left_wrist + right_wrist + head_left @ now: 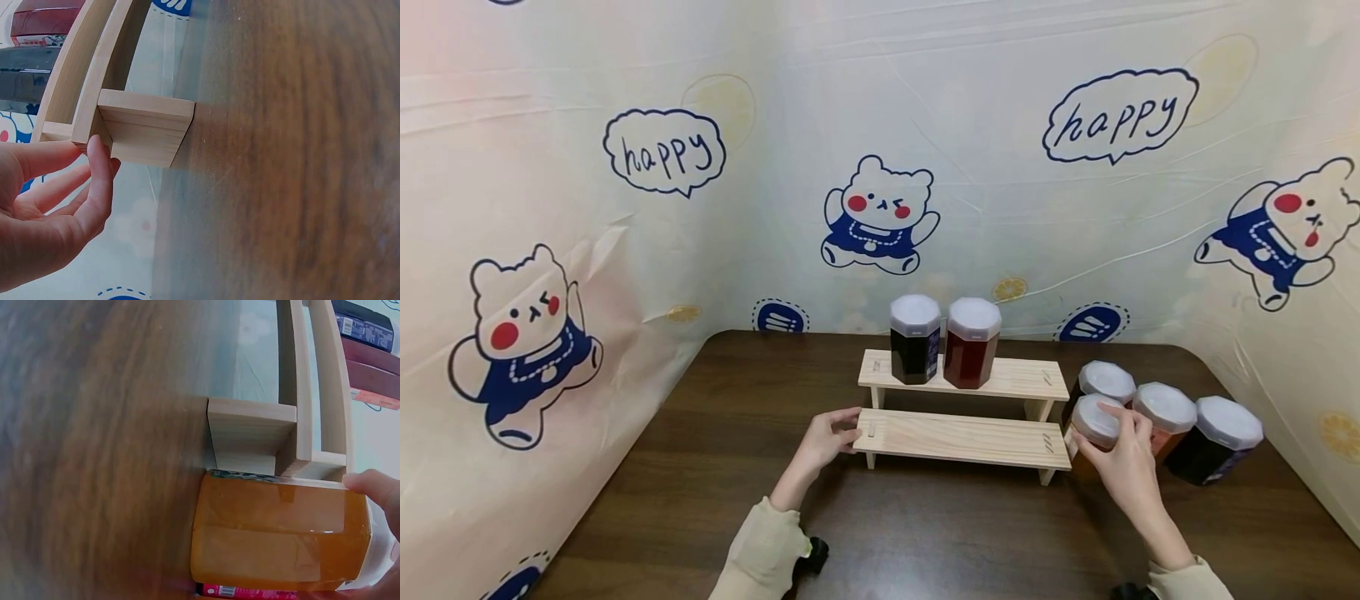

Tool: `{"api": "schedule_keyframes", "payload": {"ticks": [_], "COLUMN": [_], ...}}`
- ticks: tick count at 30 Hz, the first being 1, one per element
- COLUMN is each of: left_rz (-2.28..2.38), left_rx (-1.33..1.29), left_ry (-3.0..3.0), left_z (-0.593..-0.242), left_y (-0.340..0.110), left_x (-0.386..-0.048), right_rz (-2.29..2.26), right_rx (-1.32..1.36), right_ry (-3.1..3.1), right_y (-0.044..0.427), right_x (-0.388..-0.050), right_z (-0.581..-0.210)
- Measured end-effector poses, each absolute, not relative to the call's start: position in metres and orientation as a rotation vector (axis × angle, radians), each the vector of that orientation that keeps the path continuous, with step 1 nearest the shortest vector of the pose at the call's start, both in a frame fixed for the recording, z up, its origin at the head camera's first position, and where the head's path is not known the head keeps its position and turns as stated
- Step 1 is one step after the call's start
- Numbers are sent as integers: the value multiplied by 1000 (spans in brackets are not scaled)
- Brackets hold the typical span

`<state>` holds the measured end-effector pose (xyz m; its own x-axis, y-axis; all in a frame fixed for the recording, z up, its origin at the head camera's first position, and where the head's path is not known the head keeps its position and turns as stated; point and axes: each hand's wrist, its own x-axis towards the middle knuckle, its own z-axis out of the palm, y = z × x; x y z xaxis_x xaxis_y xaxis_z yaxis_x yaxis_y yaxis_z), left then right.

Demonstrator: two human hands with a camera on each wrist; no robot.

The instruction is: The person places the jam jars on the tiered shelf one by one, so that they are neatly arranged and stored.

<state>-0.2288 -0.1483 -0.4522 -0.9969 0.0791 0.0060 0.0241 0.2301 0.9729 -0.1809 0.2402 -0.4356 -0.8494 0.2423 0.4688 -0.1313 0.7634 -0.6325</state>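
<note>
My left hand [823, 442] pinches the left end of the lower step of a two-step wooden rack [955, 435], thumb and fingers at the board's corner in the left wrist view. At the rack's right end, my right hand [1123, 471] grips an amber-orange jar [275, 531] near its white lid [1096, 419]. The jar stands upright on the table, close against the rack's end. On the upper step sit a dark jar [913, 346] and a red jar [971, 350], side by side with white lids.
Right of the rack, three more white-lidded jars crowd round the gripped one: a dark jar [1107, 379] behind it, an orange-red jar [1163, 408] beside it and a dark jar [1216, 437] farthest right. A printed cloth [985, 200] hangs behind the brown table [917, 533].
</note>
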Motion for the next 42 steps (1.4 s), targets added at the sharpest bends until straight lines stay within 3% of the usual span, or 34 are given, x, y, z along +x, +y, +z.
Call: {"api": "schedule_keyframes", "payload": {"ticks": [25, 42], "left_rz": [1927, 1910], "left_rx": [90, 102], "left_ry": [2433, 2448], "left_z": [-453, -453], "left_y": [-148, -148], "left_x": [-228, -230], "right_rz": [937, 849], "right_rx": [-143, -25], "right_ry": [-2352, -2190], "right_y": [240, 243], "right_x": [-181, -182], "right_z": [-436, -432]}}
